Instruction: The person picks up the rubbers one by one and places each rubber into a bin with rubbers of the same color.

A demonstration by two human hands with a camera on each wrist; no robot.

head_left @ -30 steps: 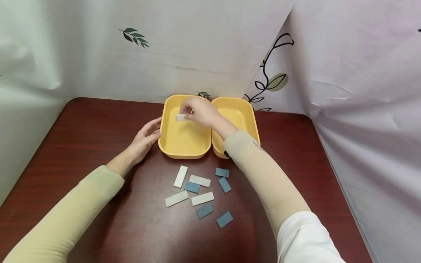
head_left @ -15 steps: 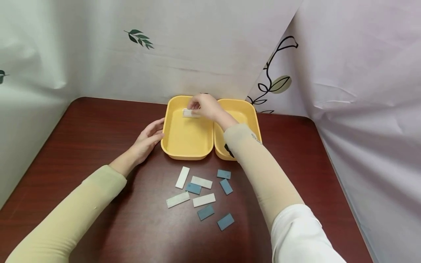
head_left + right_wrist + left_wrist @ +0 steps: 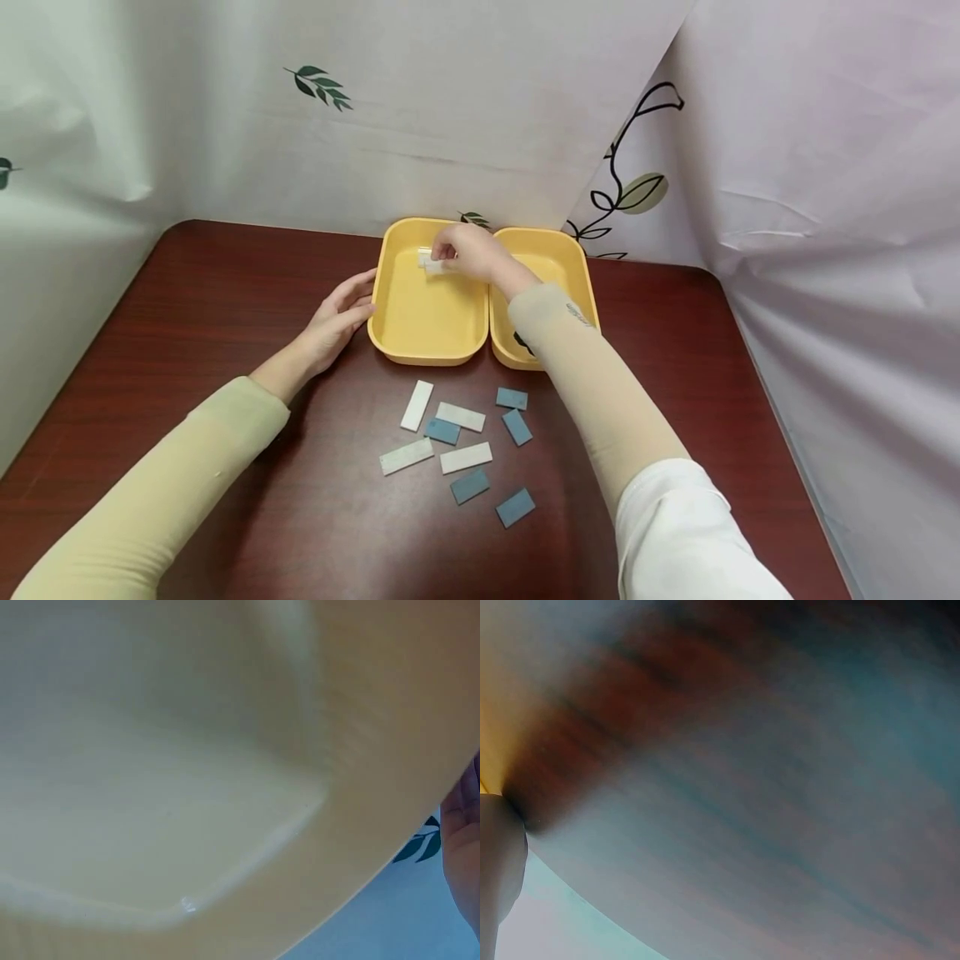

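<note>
Two yellow trays (image 3: 427, 325); on table (image 3: 675, 333), four white tiles (image 3: 466, 457), five blue tiles (image 3: 515, 507)

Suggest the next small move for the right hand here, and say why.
Probably release the white tile, easing it down first if needed: the right hand holds it inside the left yellow tray, though whether it touches the floor is unclear. The left hand touches that tray's side, and four other white tiles lie on the table.

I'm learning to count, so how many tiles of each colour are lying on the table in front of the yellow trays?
White tiles: 4
Blue tiles: 5
Total on the table: 9
</note>
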